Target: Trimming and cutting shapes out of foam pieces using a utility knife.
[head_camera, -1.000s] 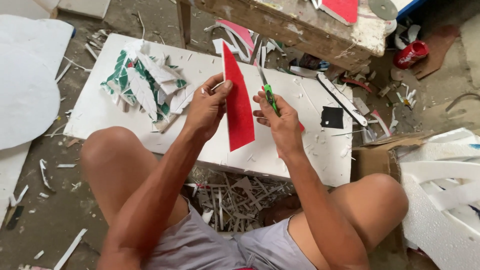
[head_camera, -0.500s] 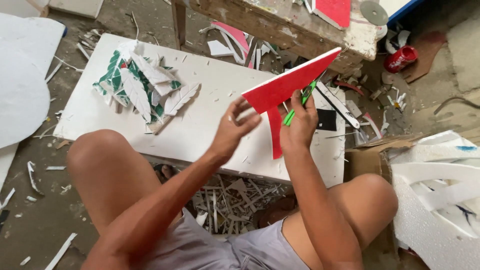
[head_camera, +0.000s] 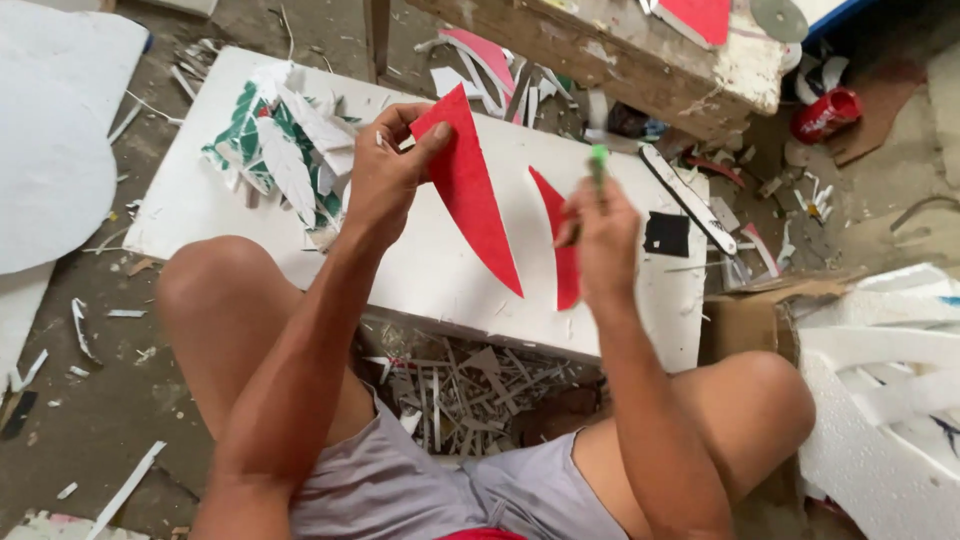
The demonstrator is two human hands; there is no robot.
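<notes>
Head view | left hand (head_camera: 385,175) grip pinches red sheet (head_camera: 468,190) up for inspection | right hand (head_camera: 600,235) grip clasps green cutter (head_camera: 598,160), second red piece (head_camera: 560,240) beside it, over white board (head_camera: 440,270)

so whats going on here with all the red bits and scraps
A person sits low over a white foam board laid on the floor. The left hand pinches a curved, pointed red piece by its top. The right hand grips a green-handled cutter, and a second red piece shows beside that hand. Green and white cut shapes are piled at the board's far left, and offcuts litter the floor between the knees.
</notes>
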